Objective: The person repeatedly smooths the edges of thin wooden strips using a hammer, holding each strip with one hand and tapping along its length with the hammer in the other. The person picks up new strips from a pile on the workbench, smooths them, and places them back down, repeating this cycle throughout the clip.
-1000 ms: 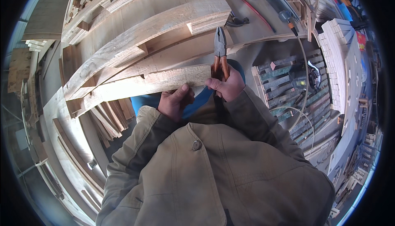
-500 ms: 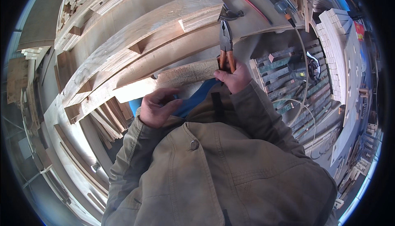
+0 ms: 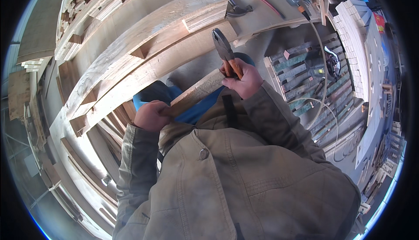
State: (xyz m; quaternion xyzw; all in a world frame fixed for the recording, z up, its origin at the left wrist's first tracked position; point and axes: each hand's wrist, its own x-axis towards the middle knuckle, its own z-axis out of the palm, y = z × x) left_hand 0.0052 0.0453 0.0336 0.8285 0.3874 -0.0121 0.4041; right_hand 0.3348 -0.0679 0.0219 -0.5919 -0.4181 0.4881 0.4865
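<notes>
Between my hands a short length of rough, pale wood (image 3: 197, 91) slants up from left to right in front of my jacket. My left hand (image 3: 150, 115) is closed round its lower left end. At the upper right end, my right hand (image 3: 243, 80) has its fingers wrapped round a pair of pliers (image 3: 223, 48) with orange-brown handles. The same hand also supports the wood. The pliers' dark jaws point away from me, leaning left, and I see nothing between them.
Just beyond the wood lies a long wooden frame with stacked slats (image 3: 152, 34). A hammer (image 3: 240, 10) rests on the bench at the far side. To the right are a slatted pallet (image 3: 297, 72), a loose cable (image 3: 324, 72) and a stack of pale boards (image 3: 350, 43).
The wood's left end has swung down toward me, and my left hand has closed on it. The pliers have tipped to the left in my right hand.
</notes>
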